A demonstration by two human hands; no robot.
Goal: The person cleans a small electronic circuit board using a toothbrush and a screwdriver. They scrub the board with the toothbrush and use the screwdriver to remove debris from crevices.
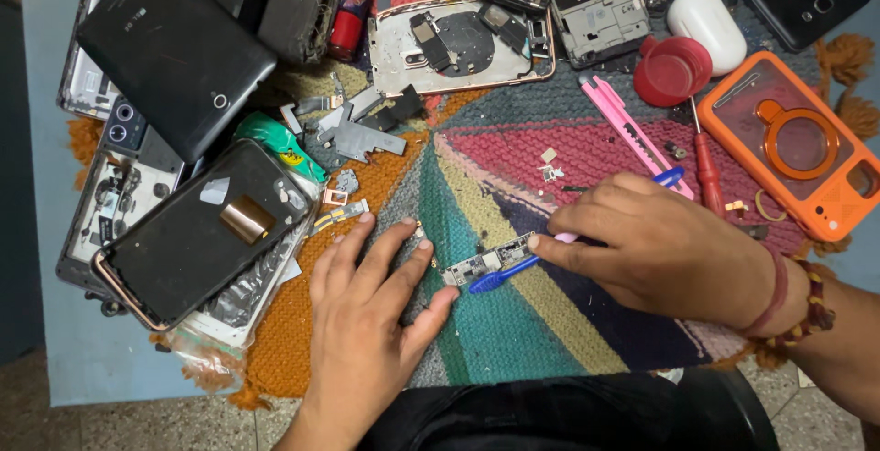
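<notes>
A small phone circuit board [489, 261] lies on a colourful knitted mat [513, 323]. My left hand [371, 309] rests flat on the mat, fingers spread, its thumb tip touching the board's left end. My right hand [655, 249] pinches a blue-tipped tool [500, 277] whose tip lies against the board. The tool's other blue end [669, 177] sticks out above my knuckles.
Several dismantled phones and back covers [197, 231] crowd the left and top. A pink utility knife [628, 130], red screwdriver [708, 171], red cap [672, 71], orange phone case [793, 144], white earbud cases [706, 16] and loose metal parts [362, 135] lie around.
</notes>
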